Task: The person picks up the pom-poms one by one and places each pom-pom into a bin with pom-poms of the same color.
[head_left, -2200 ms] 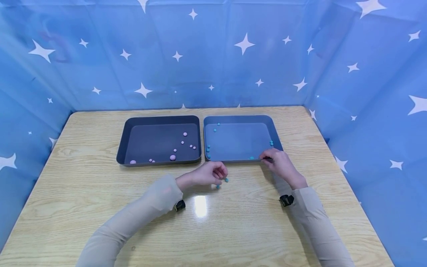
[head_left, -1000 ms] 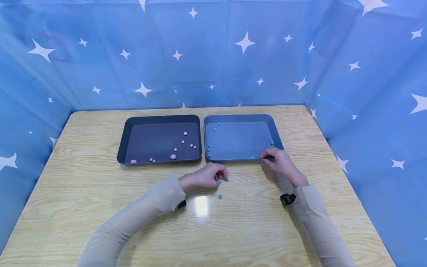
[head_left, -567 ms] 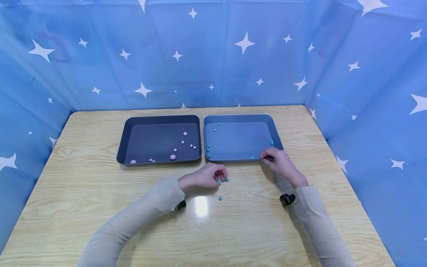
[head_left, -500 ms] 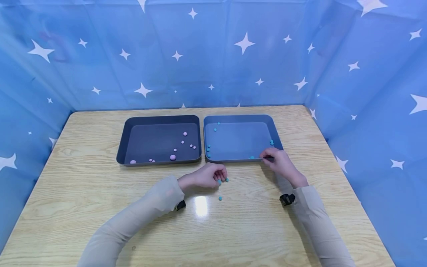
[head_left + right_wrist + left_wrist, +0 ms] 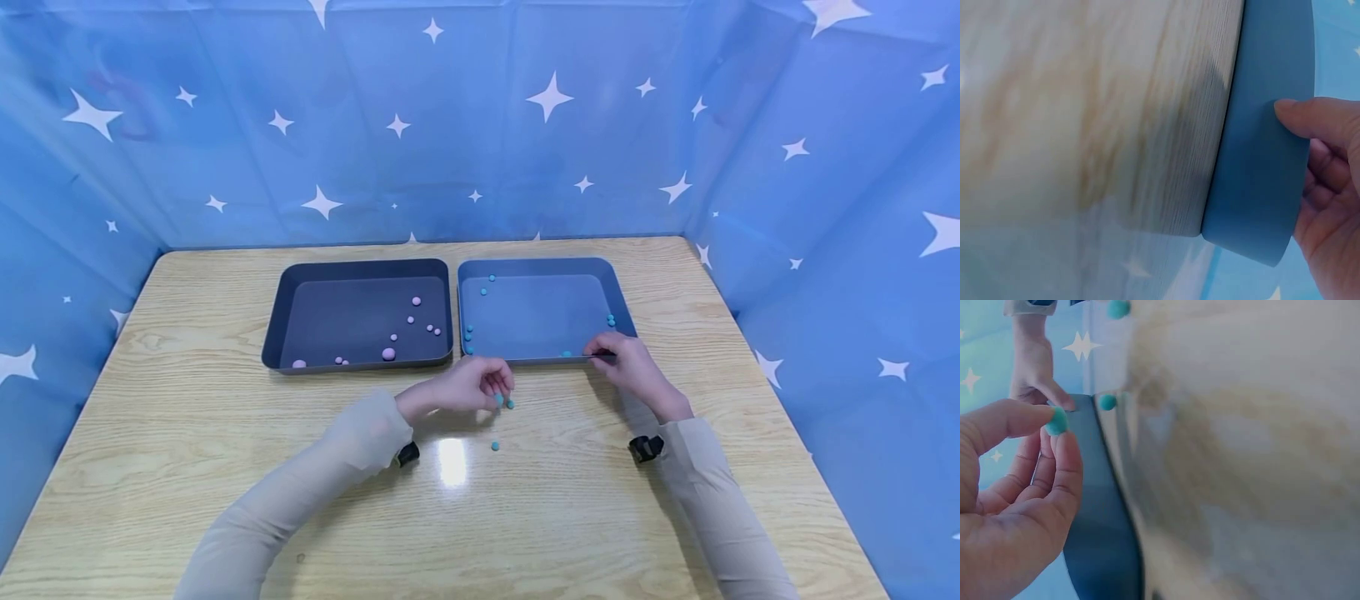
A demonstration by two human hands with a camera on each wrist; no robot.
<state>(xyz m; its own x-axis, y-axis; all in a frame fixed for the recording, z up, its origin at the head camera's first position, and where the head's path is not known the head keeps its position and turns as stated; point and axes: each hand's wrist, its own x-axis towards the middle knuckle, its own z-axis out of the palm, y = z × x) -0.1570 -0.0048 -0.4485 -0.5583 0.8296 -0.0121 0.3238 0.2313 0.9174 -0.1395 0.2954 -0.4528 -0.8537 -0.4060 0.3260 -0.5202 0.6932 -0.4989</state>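
Between thumb and fingertip, my left hand (image 5: 471,386) pinches a small teal ball (image 5: 1057,421), just above the table in front of the trays. Two more teal balls lie on the wood: one ball (image 5: 511,405) right by my fingers, another ball (image 5: 495,446) closer to me. My right hand (image 5: 630,367) grips the front wall of the blue tray (image 5: 1260,144) near its right corner, thumb outside and fingers over the rim. Several teal balls sit in that tray, some along its left side, a pair (image 5: 611,321) at the right.
A dark tray (image 5: 341,300) stands left of the blue one, with several pale pink balls of differing sizes, among them a larger ball (image 5: 388,354). The wooden table (image 5: 187,400) ends at blue star-patterned curtains (image 5: 480,125) behind and at both sides.
My left hand has lifted slightly from the table with a teal ball between its fingertips. Earlier, one teal ball shifted toward me on the wood. The right hand keeps its hold on the tray.
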